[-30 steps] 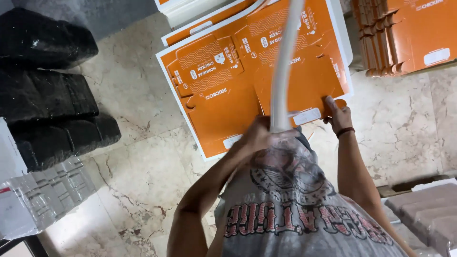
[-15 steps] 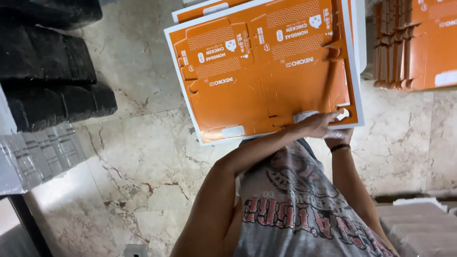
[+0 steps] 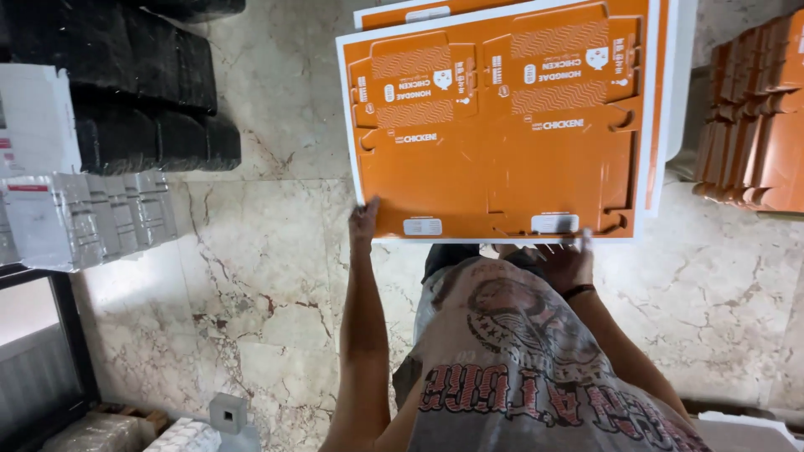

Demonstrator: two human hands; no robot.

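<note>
A large flat orange carton sheet (image 3: 502, 176) with a white border and die-cut outlines lies on top of more sheets of the same kind (image 3: 670, 100). My left hand (image 3: 364, 222) grips the sheet's near left corner, thumb on top. With a dark band on its wrist, my right hand (image 3: 565, 261) holds the near edge toward the right corner, fingers spread under and along the white border. Both arms reach out over my printed grey shirt (image 3: 536, 368).
Black stacked bundles (image 3: 159, 92) sit at the upper left, with rows of white flat packs (image 3: 92, 218) below them. A stack of folded orange cartons (image 3: 754, 117) stands at the right. The floor (image 3: 251, 276) is veined marble. A small grey block (image 3: 228, 412) is near the bottom.
The sheet was curled up on edge a second ago and now lies flat. My left hand has slid from the middle of the near edge to the left corner.
</note>
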